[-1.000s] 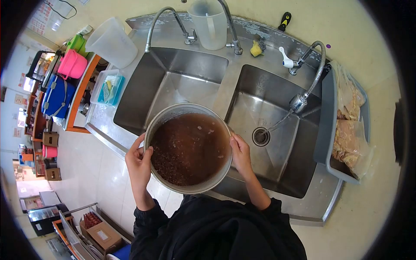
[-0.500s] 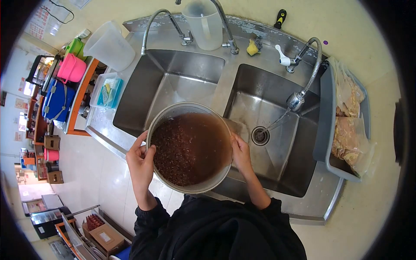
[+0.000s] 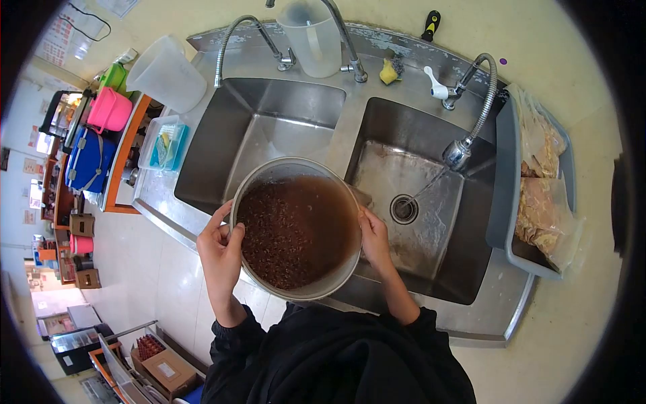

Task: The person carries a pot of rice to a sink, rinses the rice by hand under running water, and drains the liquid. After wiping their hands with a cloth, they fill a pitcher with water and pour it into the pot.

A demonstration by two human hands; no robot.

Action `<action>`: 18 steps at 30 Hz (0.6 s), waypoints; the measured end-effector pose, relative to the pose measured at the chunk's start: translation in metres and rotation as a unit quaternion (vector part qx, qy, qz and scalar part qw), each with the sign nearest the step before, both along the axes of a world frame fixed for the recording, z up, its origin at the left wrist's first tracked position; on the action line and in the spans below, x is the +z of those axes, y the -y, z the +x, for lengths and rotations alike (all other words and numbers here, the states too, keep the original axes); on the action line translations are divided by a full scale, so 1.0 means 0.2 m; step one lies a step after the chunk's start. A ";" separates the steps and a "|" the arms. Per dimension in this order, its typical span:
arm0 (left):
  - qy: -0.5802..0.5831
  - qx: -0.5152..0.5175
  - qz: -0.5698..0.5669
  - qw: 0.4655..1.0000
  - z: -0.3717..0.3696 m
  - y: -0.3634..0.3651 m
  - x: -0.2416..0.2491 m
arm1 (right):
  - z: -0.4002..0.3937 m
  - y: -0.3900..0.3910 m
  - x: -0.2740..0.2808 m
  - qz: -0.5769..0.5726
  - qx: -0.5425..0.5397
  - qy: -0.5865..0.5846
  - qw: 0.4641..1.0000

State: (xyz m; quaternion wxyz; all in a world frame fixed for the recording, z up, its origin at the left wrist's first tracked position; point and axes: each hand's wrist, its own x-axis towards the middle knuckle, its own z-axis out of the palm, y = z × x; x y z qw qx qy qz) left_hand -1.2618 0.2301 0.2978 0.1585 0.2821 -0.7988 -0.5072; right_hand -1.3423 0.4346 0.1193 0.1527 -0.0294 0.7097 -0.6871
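Observation:
A round metal pot (image 3: 296,294) is held in front of me, over the near edge of the double sink. Dark reddish-brown grains (image 3: 269,236) lie mostly on its left side, and cloudy brown water (image 3: 333,215) covers the right. My left hand (image 3: 221,252) grips the left rim, thumb over the edge. On the right side of the pot, my right hand (image 3: 377,239) is closed on the rim, its fingers partly hidden behind the wall. The right sink basin (image 3: 431,222) lies beyond, with a thin stream of water falling from the faucet head (image 3: 457,155) toward the drain (image 3: 404,209).
The left basin (image 3: 289,128) sits beside it. A grey bin (image 3: 505,195) with bagged food stands at the right. Behind are a clear pitcher (image 3: 313,47), a yellow sponge (image 3: 388,71) and faucets. A white bucket (image 3: 168,74) and a plastic tub (image 3: 165,145) are at left.
Inside the pot the grains have spread further to the right, and the brown water covers less. Both hands keep their hold on the rim.

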 end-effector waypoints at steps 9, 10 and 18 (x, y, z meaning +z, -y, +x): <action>0.003 0.006 -0.012 1.000 -0.03 -0.03 0.01 | 0.00 -0.02 0.02 -0.004 0.001 0.025 1.000; 0.003 0.006 -0.013 1.000 -0.03 -0.02 0.00 | 0.00 -0.02 0.01 -0.009 0.002 0.017 1.000; 0.019 -0.010 -0.033 0.999 -0.05 -0.05 0.03 | -0.01 -0.03 -0.02 0.004 0.014 0.064 0.998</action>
